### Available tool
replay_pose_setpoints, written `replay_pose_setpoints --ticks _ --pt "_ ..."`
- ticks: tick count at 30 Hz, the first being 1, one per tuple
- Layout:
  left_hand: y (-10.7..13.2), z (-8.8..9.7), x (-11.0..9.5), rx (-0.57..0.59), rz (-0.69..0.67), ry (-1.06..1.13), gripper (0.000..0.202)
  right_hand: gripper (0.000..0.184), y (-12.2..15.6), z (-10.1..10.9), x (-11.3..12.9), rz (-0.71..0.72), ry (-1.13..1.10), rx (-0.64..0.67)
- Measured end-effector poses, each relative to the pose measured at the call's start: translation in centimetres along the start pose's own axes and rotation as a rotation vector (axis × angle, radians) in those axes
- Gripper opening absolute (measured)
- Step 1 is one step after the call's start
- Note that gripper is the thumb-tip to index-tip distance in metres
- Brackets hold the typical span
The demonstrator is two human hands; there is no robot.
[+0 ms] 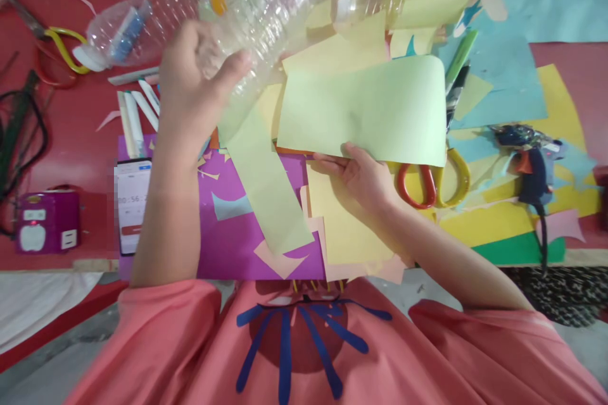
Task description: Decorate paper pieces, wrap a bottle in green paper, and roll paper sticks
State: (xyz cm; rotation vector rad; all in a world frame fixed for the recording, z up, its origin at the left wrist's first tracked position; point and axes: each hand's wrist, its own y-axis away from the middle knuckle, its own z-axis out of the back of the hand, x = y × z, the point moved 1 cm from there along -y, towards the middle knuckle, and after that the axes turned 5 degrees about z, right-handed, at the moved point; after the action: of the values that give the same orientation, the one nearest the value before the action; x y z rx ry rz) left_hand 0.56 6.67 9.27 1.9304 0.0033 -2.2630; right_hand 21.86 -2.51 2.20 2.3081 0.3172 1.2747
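My left hand is closed around the lower end of a clear ribbed plastic bottle, thumb lying along its side; its other fingers are partly hidden and slightly blurred. My right hand pinches the bottom edge of a pale green paper sheet, thumb on top and fingers beneath. Below the bottle, a pale green paper strip slants across purple paper. Under my right wrist lies a pale yellow sheet. Scissors with red and yellow handles stick out from beneath the green sheet.
A blue glue gun rests on yellow paper at the right. Leftward are a phone, a purple box with sockets, white markers, another bottle and yellow-handled scissors. Paper scraps are scattered around.
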Motion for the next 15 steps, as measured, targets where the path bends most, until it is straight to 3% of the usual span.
replay_pose_setpoints --ticks 1,4,8,12,15 --pt "0.5 -0.1 0.9 0.02 -0.044 -0.042 0.024 0.016 0.0 0.0 -0.1 0.005 -0.003 0.0" --pt "2.0 -1.0 3.8 0.168 0.199 0.153 0.038 0.016 0.0 0.2 -0.4 0.027 0.005 0.001" --pt "3.9 -2.6 5.5 0.331 0.288 0.369 0.044 0.013 0.0 0.2 -0.6 0.066 -0.047 -0.058" --pt "5.0 -3.2 5.9 0.278 0.324 0.475 0.044 0.01 -0.1 0.2 -0.5 0.094 -0.08 -0.077" --pt "5.2 -3.5 6.3 0.254 0.341 0.49 0.044 0.013 0.1 0.0 -0.5 0.031 -0.085 -0.084"
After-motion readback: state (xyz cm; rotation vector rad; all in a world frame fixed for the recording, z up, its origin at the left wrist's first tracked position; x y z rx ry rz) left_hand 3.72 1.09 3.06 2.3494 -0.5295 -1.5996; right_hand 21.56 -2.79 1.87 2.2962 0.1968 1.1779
